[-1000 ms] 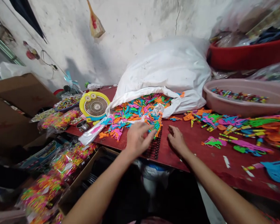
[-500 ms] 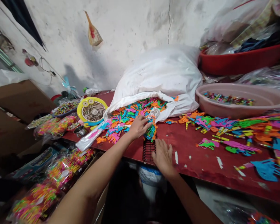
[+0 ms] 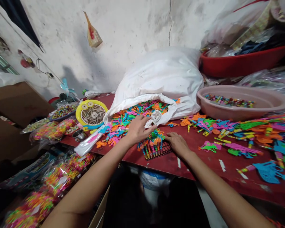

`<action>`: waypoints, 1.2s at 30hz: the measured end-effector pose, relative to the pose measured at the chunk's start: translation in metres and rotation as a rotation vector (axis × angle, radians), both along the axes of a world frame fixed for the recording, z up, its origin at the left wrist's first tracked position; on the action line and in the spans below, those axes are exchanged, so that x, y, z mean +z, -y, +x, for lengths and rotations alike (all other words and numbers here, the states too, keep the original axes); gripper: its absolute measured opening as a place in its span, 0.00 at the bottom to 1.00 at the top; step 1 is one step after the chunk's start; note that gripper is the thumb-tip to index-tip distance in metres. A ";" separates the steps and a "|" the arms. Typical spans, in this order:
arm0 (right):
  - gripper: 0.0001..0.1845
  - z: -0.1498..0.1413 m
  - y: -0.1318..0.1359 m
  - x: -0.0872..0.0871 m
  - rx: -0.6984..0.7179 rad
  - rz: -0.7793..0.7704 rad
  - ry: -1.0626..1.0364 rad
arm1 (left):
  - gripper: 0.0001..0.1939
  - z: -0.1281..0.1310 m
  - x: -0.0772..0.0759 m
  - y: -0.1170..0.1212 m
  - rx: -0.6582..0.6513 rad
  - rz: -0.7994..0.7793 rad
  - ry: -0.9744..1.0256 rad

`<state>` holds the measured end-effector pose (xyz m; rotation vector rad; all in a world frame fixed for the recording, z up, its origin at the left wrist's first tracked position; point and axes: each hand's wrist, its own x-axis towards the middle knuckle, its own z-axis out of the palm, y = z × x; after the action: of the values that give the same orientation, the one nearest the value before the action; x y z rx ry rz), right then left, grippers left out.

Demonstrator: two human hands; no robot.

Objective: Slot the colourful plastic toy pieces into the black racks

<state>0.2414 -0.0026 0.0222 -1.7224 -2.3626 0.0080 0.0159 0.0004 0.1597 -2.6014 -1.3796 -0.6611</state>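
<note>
You're apparently arranging multicoloured plastic toys [image 3: 154,146] on a black grid rack [image 3: 166,148], left hand [image 3: 140,128] (grip unclear), right hand [image 3: 178,143] loosely extended at its three o'clock; steadying seems needed

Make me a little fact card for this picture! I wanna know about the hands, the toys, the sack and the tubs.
Left hand: above the row of colourful toys
Right hand: by the right side of the black grid
Row of toys: on the grid
White sack: open, bright plastic pieces spilling out
Pink tub: small colourful bits inside
Red tub: behind the pink one
Fan: yellow, left of the sack
</note>
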 end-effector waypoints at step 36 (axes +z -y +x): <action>0.20 0.193 0.172 0.032 -0.656 0.201 0.083 | 0.13 0.021 -0.031 -0.006 -0.426 -0.172 -0.166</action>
<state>0.4345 -0.1745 0.0542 -2.3232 -1.6641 -0.3934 0.0371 0.0068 0.1285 -3.0407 -0.8755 -0.3680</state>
